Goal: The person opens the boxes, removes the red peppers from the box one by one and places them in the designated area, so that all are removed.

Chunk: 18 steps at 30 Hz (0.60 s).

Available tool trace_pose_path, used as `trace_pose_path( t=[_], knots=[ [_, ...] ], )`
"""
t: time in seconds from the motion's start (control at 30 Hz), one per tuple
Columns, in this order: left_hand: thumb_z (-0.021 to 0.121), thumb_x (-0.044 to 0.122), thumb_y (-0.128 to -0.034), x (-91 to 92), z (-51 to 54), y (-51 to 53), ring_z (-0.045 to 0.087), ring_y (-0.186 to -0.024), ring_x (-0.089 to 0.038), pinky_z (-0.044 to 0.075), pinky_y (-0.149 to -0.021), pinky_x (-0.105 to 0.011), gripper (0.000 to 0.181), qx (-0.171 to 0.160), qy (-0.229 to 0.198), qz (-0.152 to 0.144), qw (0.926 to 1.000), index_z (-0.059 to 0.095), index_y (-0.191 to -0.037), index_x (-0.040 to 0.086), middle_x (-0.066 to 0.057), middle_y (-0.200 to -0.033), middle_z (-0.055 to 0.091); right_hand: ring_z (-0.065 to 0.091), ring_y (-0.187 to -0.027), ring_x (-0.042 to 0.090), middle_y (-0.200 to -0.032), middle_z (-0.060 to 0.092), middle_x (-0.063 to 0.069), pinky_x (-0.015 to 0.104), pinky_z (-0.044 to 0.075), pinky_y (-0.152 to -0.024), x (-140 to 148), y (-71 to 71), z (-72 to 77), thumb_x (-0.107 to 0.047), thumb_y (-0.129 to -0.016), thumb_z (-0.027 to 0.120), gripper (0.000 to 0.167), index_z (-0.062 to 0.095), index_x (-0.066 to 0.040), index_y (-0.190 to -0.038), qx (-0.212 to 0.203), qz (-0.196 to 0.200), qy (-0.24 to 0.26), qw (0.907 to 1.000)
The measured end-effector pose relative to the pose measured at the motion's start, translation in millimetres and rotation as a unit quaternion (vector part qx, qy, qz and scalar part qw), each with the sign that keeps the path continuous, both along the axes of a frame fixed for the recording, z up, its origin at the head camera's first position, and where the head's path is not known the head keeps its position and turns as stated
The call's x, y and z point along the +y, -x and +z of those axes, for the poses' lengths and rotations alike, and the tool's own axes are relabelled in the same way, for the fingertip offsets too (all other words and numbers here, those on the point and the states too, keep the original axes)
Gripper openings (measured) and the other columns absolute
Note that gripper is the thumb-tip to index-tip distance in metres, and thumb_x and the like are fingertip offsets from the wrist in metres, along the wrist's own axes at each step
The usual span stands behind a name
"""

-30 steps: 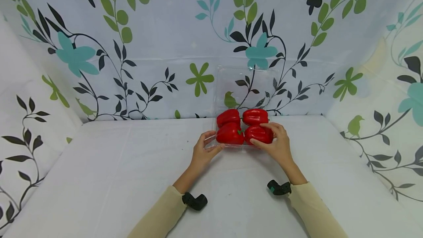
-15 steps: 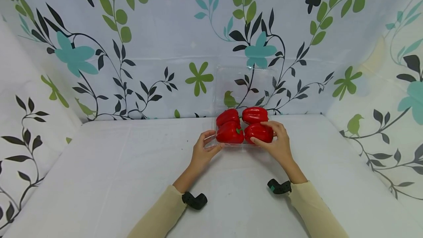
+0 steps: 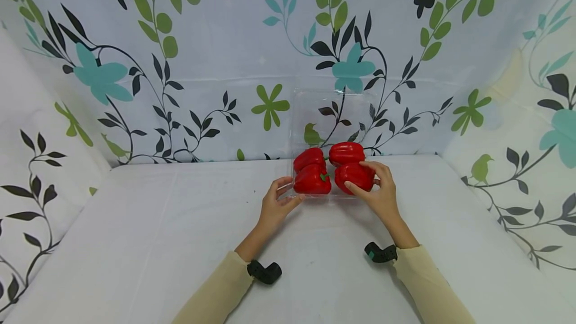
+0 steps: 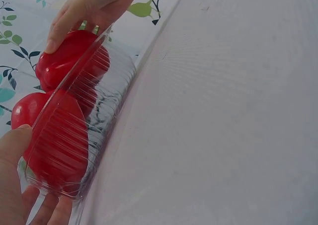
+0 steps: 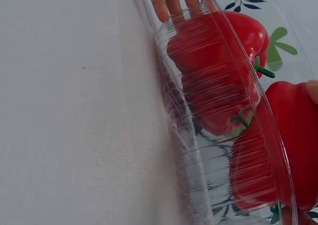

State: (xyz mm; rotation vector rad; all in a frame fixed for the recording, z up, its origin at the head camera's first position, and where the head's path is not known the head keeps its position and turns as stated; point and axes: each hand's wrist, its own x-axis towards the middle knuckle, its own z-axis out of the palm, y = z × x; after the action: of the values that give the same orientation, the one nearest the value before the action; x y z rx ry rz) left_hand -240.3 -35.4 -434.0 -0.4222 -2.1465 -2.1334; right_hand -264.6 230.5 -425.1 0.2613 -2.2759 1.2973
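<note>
A clear hinged plastic container (image 4: 112, 98) stands on the table at the back, its lid (image 3: 302, 114) raised against the patterned cloth. Gripping its left front corner is my left hand (image 3: 273, 205), thumb at the rim and fingers around the outer wall in the left wrist view. My right hand (image 3: 383, 195) holds the front right red bell pepper (image 3: 354, 178) between thumb and fingers, partly above the rim. Two other red bell peppers, front left (image 3: 312, 180) and back left (image 3: 309, 159), lie inside. The back right pepper (image 3: 346, 154) sits behind the held one.
White cloth covers the table (image 3: 202, 244). A leaf-patterned cloth (image 3: 202, 64) rises along the back and both sides, close behind the container. Each wrist wears a black camera, the left one (image 3: 264, 272) and the right one (image 3: 380, 253).
The held pepper has risen slightly, and a gap has opened between it and the front left pepper. The back right pepper has also shifted up a little. My left hand stays at the corner.
</note>
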Motion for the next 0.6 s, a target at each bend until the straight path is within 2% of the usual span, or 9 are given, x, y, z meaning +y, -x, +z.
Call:
trace_pose_path(
  t=[0.13, 0.3, 0.37, 0.5, 0.6],
  knots=[
    [0.072, 0.002, -0.0860, -0.5, 1.4, -0.5, 0.047, -0.130, -0.043, 0.044, -0.102, -0.054, 0.057, 0.003, 0.003, 0.003, 1.0000, 0.043, -0.135, -0.009, -0.027, -0.139, 0.047, 0.045, -0.122, 0.027, -0.136, 0.049, 0.014, 0.053, 0.050, -0.088, 0.0, 0.3, 0.6, -0.014, -0.076, 0.082, 0.059, 0.056, -0.007, -0.129, -0.005, 0.000, 0.007, 1.0000],
    [0.071, 0.003, -0.0866, -1.0, 2.0, -0.8, 0.046, -0.131, -0.042, 0.041, -0.105, -0.054, 0.057, -0.003, 0.007, 0.003, 1.0000, 0.043, -0.135, -0.008, -0.026, -0.139, 0.047, 0.045, -0.118, 0.017, -0.134, 0.051, 0.011, 0.030, 0.049, -0.085, -0.9, -0.2, 1.1, -0.014, -0.078, 0.081, 0.056, 0.058, -0.009, -0.129, 0.012, 0.002, 0.020, 0.9997],
    [0.071, 0.003, -0.0869, -1.0, 1.5, -0.6, 0.046, -0.130, -0.043, 0.040, -0.105, -0.055, 0.057, -0.004, 0.006, 0.003, 1.0000, 0.043, -0.135, -0.008, -0.026, -0.139, 0.047, 0.045, -0.118, 0.016, -0.134, 0.051, 0.011, 0.026, 0.048, -0.084, -1.7, -1.0, 1.9, -0.014, -0.078, 0.080, 0.055, 0.058, -0.009, -0.129, 0.015, 0.002, 0.020, 0.9997],
    [0.071, 0.003, -0.0870, -0.2, 0.7, -0.2, 0.047, -0.130, -0.044, 0.041, -0.105, -0.054, 0.056, 0.000, 0.007, 0.005, 1.0000, 0.043, -0.134, -0.009, -0.027, -0.138, 0.048, 0.045, -0.120, 0.019, -0.135, 0.051, 0.011, 0.031, 0.049, -0.085, -2.1, -2.7, 3.8, -0.014, -0.078, 0.081, 0.056, 0.058, -0.009, -0.129, 0.010, -0.001, 0.015, 0.9998],
    [0.071, 0.003, -0.0866, 0.0, 1.8, -0.8, 0.047, -0.129, -0.044, 0.041, -0.105, -0.054, 0.057, 0.002, 0.010, 0.007, 0.9999, 0.043, -0.134, -0.009, -0.027, -0.138, 0.048, 0.045, -0.120, 0.017, -0.135, 0.051, 0.010, 0.030, 0.049, -0.086, -1.5, -2.7, 4.9, -0.014, -0.078, 0.081, 0.056, 0.058, -0.009, -0.129, 0.014, -0.002, 0.014, 0.9998]
  ],
)
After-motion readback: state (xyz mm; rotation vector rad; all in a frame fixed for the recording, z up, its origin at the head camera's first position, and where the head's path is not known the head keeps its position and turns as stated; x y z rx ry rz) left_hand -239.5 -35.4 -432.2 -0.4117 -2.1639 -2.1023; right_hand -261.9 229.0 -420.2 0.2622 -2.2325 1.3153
